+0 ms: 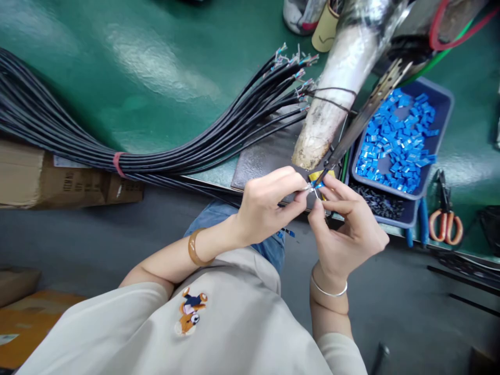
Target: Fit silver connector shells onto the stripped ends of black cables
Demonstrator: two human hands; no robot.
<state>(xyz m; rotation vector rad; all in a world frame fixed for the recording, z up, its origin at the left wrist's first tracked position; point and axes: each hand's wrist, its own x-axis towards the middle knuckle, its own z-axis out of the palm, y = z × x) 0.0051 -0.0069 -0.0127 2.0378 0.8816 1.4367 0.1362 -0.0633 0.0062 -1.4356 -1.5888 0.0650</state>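
The left hand's grip [271, 203] is pinched together, thumb against forefinger, on a small pale wire end [310, 187]. The right hand's grip [344, 224] meets it from 3 o'clock, thumb and forefinger close together at a thin white wire [316, 194]; whether they clamp it, I cannot tell. A small blue piece [320, 185] sits between the two hands, just beside the right fingertips. Right behind it show a yellow patch [328, 174] and the lower end of a long, dark metal tool [361, 120], which slants up toward 1 o'clock.

Near the hands, at 10 o'clock, a dark mat [258, 165] lies on the green surface [164, 67]. Just past 12 o'clock, a whitish wrapped tube [332, 99] leans down, a dark wire tied around it. At 2 o'clock stands a grey bin [443, 112] of blue pieces [394, 140]; black parts [378, 203] lie in another bin beneath it, at 3 o'clock.

Farther out, also around 3 o'clock, lies an orange-handled cutter [444, 221]. A bundle of black cables [164, 159] runs from 9 o'clock, held by a red band [118, 164], its frayed ends [299, 73] fanning out toward 11 o'clock. A cardboard box [78, 185] is at 9 o'clock.
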